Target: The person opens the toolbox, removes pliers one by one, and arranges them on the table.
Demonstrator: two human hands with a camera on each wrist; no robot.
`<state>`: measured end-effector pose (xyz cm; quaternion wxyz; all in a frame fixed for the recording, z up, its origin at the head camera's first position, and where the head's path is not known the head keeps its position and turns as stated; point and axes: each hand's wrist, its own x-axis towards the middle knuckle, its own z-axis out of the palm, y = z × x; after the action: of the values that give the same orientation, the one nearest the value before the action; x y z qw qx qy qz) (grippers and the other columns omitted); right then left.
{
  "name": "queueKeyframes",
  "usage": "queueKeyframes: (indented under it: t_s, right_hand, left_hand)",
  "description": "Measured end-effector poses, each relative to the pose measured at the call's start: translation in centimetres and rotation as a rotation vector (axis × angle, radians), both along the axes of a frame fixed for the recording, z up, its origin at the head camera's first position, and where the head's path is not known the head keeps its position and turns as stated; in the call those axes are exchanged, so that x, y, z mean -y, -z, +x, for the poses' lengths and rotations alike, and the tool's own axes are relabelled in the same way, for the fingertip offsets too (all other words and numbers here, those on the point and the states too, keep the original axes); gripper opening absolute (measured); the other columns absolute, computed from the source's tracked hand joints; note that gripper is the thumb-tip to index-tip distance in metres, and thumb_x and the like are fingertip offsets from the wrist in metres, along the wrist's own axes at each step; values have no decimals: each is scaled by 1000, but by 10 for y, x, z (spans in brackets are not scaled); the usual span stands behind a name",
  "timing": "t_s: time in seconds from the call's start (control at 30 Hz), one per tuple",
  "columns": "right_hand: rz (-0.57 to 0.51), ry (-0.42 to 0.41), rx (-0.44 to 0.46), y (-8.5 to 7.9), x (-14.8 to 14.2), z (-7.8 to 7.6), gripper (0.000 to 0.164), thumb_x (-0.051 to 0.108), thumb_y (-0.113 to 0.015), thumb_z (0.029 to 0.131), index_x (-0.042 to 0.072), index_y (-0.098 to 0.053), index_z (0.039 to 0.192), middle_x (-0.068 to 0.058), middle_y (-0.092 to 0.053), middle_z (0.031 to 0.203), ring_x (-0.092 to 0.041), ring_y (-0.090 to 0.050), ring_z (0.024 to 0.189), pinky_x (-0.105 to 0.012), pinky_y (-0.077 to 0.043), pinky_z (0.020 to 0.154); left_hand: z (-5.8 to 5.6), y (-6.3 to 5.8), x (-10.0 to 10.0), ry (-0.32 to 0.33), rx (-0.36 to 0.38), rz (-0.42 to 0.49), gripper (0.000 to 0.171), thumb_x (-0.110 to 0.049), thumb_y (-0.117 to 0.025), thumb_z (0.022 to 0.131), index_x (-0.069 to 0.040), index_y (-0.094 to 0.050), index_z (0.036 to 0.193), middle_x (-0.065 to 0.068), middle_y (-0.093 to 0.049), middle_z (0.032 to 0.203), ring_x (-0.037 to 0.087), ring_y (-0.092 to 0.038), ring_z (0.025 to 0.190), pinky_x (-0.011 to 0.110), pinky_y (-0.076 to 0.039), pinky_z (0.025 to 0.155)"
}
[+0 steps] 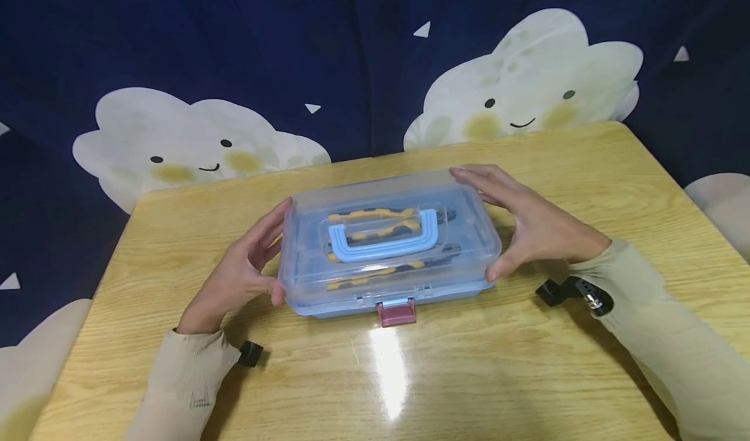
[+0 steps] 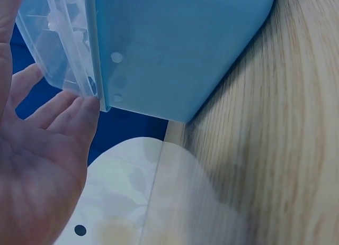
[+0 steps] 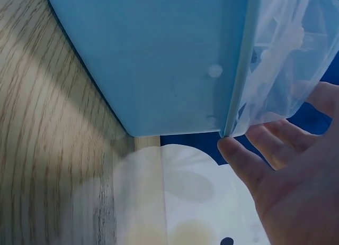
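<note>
A light-blue plastic storage box (image 1: 305, 239) with a clear lid stands on the wooden table. On the lid is a blue carrying handle (image 1: 383, 249), and a pink latch (image 1: 397, 313) sticks out at the front. Through the lid, several yellow-and-dark tools (image 1: 375, 275) show; their kind is blurred. My left hand (image 1: 240, 271) grips the lid's left end, thumb near the front corner and fingers further back. At the right end, my right hand (image 1: 515, 216) holds the lid between its thumb at the front and fingers at the back corner. Both wrist views show fingertips at the rim.
The wood-grain table (image 1: 469, 376) extends on all sides of the box. Behind it hangs a dark blue curtain (image 1: 281, 37) with smiling clouds. A black strap device (image 1: 577, 294) sits at the right wrist, and a small black block (image 1: 250, 354) at the left.
</note>
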<state>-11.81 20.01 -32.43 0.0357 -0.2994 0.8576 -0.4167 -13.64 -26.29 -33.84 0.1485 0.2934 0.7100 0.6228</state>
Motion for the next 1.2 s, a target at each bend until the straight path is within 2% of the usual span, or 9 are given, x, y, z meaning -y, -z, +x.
queueKeyframes:
  t_s: [0.23,0.4,0.47,0.57,0.7,0.77,0.87,1.0,1.2]
  right_hand:
    - [-91,0,55,3,2,-2,141,43,-105,47,33,-27,164,3,-27,168,-11,-31,148,-76,-32,119]
    - [-170,9,122,10,6,-4,131,51,-101,55,34,-30,163,7,-28,167,-10,-34,146,-69,-33,122]
    - [-178,7,123,13,5,-6,126,60,-97,58,33,-32,162,7,-30,166,-12,-35,146,-59,-36,123]
    - [-177,8,107,17,2,-8,123,73,-89,59,32,-34,162,7,-35,164,-14,-38,144,-34,-40,121]
    - [-186,12,77,18,-3,-11,121,83,-81,60,29,-38,160,6,-40,158,-15,-40,141,-11,-38,114]
    - [-189,17,73,18,-3,-12,121,86,-77,61,30,-38,160,5,-42,156,-15,-42,140,-12,-40,113]
    - [-187,18,89,17,-2,-15,118,90,-70,63,30,-38,160,5,-43,155,-14,-46,139,-39,-44,120]
    - [-171,-3,120,11,0,-24,115,91,-65,67,30,-37,160,7,-43,155,-13,-51,136,-70,-40,112]
    - [-155,-27,155,1,-5,-26,110,87,-68,70,30,-37,159,7,-44,155,-17,-52,135,-57,-43,111]
  left_hand:
    - [-2,1,0,-12,-24,6,125,-59,-85,63,-20,-25,166,8,-22,175,4,-35,155,13,-37,122]
    - [-5,6,2,-31,-51,-19,120,-64,-80,67,-19,-27,165,10,-25,174,2,-39,152,11,-38,120]
    - [-6,8,2,-35,-57,-40,117,-65,-79,69,-20,-29,165,9,-27,173,-1,-41,149,10,-40,118]
    - [-9,7,0,-19,-52,-75,116,-66,-78,68,-22,-30,164,8,-28,173,0,-43,148,11,-42,117]
    - [-16,-2,-4,13,-26,-121,115,-65,-79,66,-26,-32,164,6,-30,172,20,-41,154,13,-44,117]
    - [-19,-8,-5,12,-3,-161,112,-64,-80,67,-30,-33,163,4,-32,171,31,-40,154,14,-46,114]
    - [-24,-15,-3,-3,27,-221,109,-66,-80,67,-35,-36,161,1,-35,169,41,-41,152,14,-50,109]
    - [-32,-26,1,0,39,-272,108,-69,-78,66,-33,-39,160,6,-41,166,40,-48,147,16,-55,104]
    - [-38,-36,-2,34,39,-292,109,-68,-80,64,-30,-41,159,4,-44,165,31,-53,144,18,-57,102]
